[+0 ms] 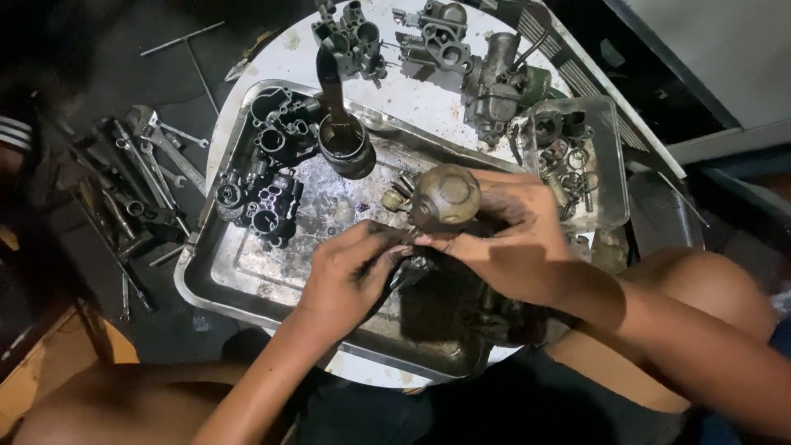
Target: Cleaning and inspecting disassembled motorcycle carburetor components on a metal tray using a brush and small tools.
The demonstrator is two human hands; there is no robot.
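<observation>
Here we should keep the right hand (503, 235) clamped on the round metal part (445, 198) over the tray (247, 272) while the left hand (354, 272) pinches its small fitting.

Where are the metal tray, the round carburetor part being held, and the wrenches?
metal tray (216, 284): head view, bare left floor.
round carburetor part (446, 195): head view, domed top.
wrenches (156, 156): head view, a shaft in the pile.

The right hand (503, 239) covered the near side of the round carburetor part (445, 198). The left hand (350, 276) hid a small dark piece under its fingers; what it was could not be told. The near right corner of the tray (206, 284) lay in shadow. Small parts in the clear box (614, 165) were too small to tell. The tools (140, 181) at far left were dim.
</observation>
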